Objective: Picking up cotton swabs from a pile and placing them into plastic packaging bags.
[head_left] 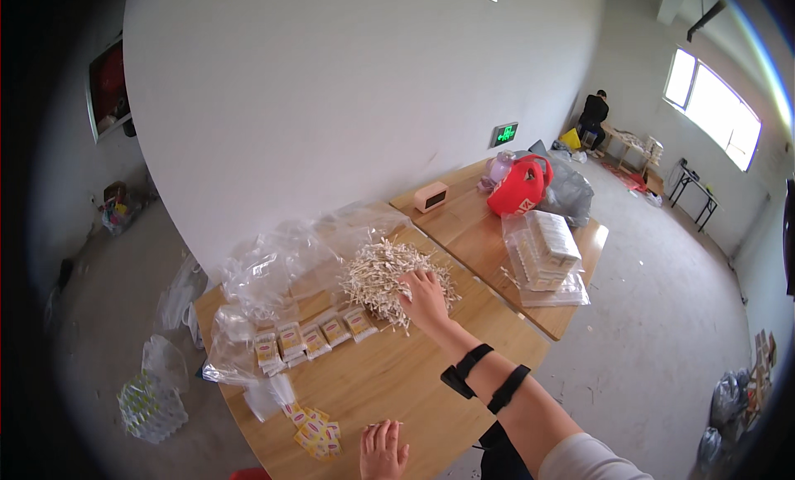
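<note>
- The right hand (426, 299) lies on the pile of thin pale sticks (385, 281) in the middle of the wooden table (397, 381), near its far edge. The fingers are spread and a little bent into the sticks; one cannot tell if they grip any.
- The left hand (383, 451) rests flat at the near edge, fingers open and holding nothing, just beside small yellow packets (315, 430).
- A row of filled small bags (310, 339) lies left of the pile, with crumpled clear plastic (273, 273) behind it.
- A second table (489, 248) stands to the right and carries a red bag (519, 186), a small pale clock-like box (431, 197) and a clear bag of stacked packs (542, 252).
- The room has a white wall (331, 91), a grey concrete floor (662, 314) and a bright window (716, 107); another person (593, 115) sits in the far corner.
</note>
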A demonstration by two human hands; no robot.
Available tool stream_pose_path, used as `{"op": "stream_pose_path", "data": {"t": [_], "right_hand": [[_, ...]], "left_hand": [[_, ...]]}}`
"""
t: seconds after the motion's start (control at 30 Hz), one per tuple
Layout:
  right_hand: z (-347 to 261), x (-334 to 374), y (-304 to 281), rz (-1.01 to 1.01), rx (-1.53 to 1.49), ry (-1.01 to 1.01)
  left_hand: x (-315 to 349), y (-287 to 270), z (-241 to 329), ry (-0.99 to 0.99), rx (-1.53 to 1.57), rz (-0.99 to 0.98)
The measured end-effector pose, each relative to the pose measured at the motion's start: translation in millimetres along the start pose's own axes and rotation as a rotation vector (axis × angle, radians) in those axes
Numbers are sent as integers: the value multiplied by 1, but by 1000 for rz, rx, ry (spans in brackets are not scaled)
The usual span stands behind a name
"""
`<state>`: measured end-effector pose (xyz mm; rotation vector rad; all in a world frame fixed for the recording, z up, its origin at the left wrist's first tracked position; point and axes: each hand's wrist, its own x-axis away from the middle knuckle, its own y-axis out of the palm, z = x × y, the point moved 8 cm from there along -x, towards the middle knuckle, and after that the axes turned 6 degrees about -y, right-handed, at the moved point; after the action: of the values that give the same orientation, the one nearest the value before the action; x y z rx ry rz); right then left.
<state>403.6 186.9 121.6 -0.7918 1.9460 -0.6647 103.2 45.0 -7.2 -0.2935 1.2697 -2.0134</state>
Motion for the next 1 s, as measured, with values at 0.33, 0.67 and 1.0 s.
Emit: {"op": "stream_pose_path", "data": {"t": [0.33, 0.67, 1.0], "right_hand": [[-16, -26, 42, -173, 459, 129], [-31, 41, 22, -25, 241, 51], [10, 173, 40, -262, -159, 274]], "left_hand": [[2, -8, -3, 42, 47, 81], [2, -7, -6, 65, -64, 48], [0, 1, -4, 89, -81, 74]]}}
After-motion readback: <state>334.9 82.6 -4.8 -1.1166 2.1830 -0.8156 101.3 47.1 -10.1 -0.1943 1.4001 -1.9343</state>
